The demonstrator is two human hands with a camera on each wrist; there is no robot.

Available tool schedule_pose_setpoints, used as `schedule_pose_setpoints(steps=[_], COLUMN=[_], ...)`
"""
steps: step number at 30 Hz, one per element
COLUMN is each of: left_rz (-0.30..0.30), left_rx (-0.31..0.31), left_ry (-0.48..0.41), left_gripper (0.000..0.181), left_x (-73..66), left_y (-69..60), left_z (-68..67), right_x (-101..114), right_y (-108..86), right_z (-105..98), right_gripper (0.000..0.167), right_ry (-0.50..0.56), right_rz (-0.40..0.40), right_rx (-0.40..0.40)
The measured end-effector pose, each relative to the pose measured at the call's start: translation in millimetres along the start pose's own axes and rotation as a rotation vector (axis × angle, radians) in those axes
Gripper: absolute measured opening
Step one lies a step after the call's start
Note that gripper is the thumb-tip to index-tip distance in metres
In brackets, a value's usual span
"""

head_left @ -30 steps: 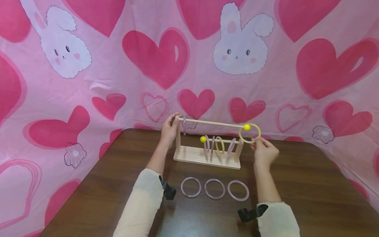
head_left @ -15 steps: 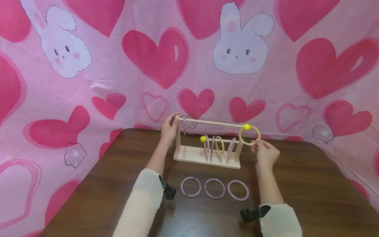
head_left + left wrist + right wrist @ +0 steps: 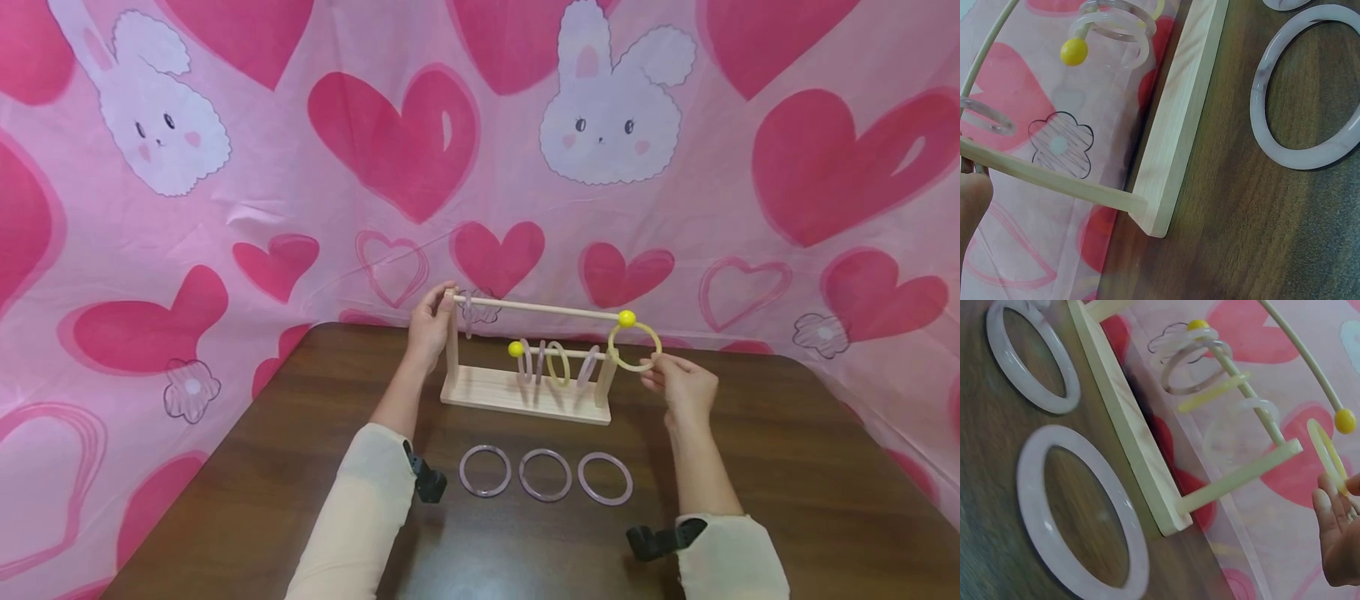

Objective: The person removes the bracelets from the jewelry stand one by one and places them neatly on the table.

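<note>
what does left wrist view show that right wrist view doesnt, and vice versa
Only the left wrist view shows the left hand gripping the top of the tall post and the purple ring on the upper bar. Only the right wrist view shows the right hand pinching a yellow ring, the upper bar's yellow ball and the short post. Both show the wooden base, the lower bar with rings and its own yellow ball, purple rings on the table, and the pink cloth.

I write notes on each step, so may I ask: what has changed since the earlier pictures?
The right hand moved a little rightward, and the yellow ring it pinches sank slightly. Nothing was newly grasped or released. The left hand still holds the stand; the three lilac rings before it stayed put.
</note>
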State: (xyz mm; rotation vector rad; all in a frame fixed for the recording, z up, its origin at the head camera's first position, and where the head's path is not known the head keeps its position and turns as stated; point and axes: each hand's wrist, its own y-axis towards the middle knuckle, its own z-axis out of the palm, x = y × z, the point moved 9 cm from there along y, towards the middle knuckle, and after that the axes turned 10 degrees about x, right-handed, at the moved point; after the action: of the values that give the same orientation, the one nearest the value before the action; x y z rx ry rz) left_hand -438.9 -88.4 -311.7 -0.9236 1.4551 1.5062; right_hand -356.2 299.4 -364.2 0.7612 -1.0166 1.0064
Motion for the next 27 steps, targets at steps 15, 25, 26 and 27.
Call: schedule_pose_setpoints(steps=[15,25,26,27], left_rz=[-0.004,0.005,0.004,0.000], left_rx=[-0.003,0.001,0.001,0.000], left_ry=[-0.002,0.002,0.001,0.004], left_gripper=[0.032,0.032,0.033,0.033], left_x=[0.3,-0.5,-0.3,0.1], left_y=[0.7,-0.5,-0.5,-0.6], left_z=[-0.3,0.0,0.0,-0.1], right_x=[0,3,4,4], right_y=[1.9,3.2,2.9,2.6], right_z=[3,-11,-12,-13], right_gripper=[0.028,0.026,0.026,0.026], right_ry=[-0.055,-0.234,-0.246,-0.251], right_rz=[0.077,0.111,0.112,0.114], right_rx=[0.407,0.528,0.542,0.556])
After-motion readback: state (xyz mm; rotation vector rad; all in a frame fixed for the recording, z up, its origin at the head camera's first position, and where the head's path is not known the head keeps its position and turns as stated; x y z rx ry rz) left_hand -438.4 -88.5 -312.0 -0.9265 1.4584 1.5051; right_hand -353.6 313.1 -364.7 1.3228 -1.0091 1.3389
